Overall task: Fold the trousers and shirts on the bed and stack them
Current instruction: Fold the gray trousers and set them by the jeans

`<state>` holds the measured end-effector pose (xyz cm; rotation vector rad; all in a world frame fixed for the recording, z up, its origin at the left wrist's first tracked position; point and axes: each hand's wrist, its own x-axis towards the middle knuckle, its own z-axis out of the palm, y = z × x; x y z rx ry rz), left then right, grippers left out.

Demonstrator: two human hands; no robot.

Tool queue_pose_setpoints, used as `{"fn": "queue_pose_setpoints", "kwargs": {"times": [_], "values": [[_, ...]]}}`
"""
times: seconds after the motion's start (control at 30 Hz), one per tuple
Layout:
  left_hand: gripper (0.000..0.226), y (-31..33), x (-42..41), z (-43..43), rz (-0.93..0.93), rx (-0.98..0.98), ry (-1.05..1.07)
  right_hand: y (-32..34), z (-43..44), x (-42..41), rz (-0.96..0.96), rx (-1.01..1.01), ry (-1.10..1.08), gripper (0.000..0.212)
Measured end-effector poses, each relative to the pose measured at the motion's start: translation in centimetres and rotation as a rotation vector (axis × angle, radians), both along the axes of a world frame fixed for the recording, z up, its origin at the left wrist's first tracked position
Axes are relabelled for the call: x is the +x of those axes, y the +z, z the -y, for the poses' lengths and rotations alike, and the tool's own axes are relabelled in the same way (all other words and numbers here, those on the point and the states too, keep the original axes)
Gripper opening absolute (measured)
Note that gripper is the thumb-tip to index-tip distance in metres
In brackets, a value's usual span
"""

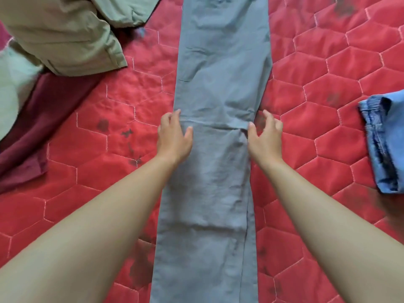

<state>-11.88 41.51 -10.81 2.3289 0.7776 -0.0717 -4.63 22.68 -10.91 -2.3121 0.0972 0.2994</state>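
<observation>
Running from bottom centre to top centre of the frame, the grey trousers [218, 127] lie lengthwise between both hands: left hand [175, 136] spread on one edge, right hand [265, 136] loosely spread at the other, equally near.

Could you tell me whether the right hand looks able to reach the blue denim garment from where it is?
Probably yes: the right hand is open at the edge of the grey trousers, and only bare red quilt lies between it and the denim garment.
</observation>
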Motion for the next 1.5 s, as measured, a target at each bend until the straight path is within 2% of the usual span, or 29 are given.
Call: {"fn": "queue_pose_setpoints", "kwargs": {"times": [0.07, 0.17, 0.27, 0.33, 0.4, 0.57, 0.7, 0.77, 0.83, 0.93, 1.07, 1.13, 1.23, 1.33, 1.4, 1.5], "values": [[0.059, -0.8, 2.8, -0.5, -0.026, 0.013, 0.069, -0.8, -0.5, 3.1, -0.005, 0.013, -0.083, 0.055], [0.063, -1.5, 5.1, -0.9, -0.009, -0.130, 0.187, -1.8, -2.6, 5.4, -0.071, 0.098, -0.104, 0.062], [0.048, -1.6, 5.0, -1.0, 0.004, -0.148, 0.203, -1.9, -3.1, 5.9, -0.146, 0.242, -0.087, 0.048], [0.037, -1.3, 4.5, -0.9, 0.063, -0.113, 0.196, -1.5, -1.5, 6.3, -0.062, 0.251, -0.120, 0.037], [0.034, -1.3, 4.2, -0.5, 0.131, -0.113, 0.202, -1.1, 0.2, 6.6, 0.012, 0.233, -0.140, 0.036], [0.049, -1.9, 2.8, 0.8, 0.040, -0.181, 0.321, -1.1, 0.9, 3.2, -0.152, 0.170, -0.056, 0.057], [0.051, -1.8, -0.3, 1.7, -0.037, -0.191, 0.273, -1.0, 1.2, -3.1, -0.276, 0.177, 0.002, 0.072], [0.052, -1.6, -2.2, 2.3, -0.059, -0.207, 0.289, -1.2, 1.9, -5.7, -0.313, 0.177, -0.002, 0.066], [0.049, -1.4, -3.8, 2.8, -0.056, -0.234, 0.314, -1.3, 2.8, -7.1, -0.311, 0.203, -0.044, 0.051], [0.042, -0.9, -5.1, 3.2, 0.012, -0.213, 0.297, -1.2, 4.0, -7.3, -0.221, 0.226, -0.128, 0.045], [0.041, -0.5, -6.7, 4.1, 0.021, -0.198, 0.261, -1.2, 4.7, -8.7, -0.130, 0.107, -0.194, 0.037], [0.046, -0.8, -8.7, 4.7, -0.058, -0.250, 0.219, -1.2, 5.0, -10.9, -0.132, 0.016, -0.118, 0.039], [0.049, -0.8, -12.3, 5.3, -0.100, -0.274, 0.136, -0.8, 5.4, -15.4, -0.201, -0.038, -0.016, 0.053], [0.049, -0.6, -14.8, 5.5, -0.111, -0.281, 0.150, -0.7, 6.5, -18.7, -0.255, -0.138, 0.055, 0.044], [0.049, -0.4, -16.0, 5.8, -0.096, -0.306, 0.176, -0.5, 7.6, -19.6, -0.216, -0.209, 0.048, 0.040], [0.051, -0.2, -18.3, 6.3, -0.117, -0.276, 0.131, 0.1, 9.1, -21.2, -0.047, -0.353, -0.050, 0.043]]}}
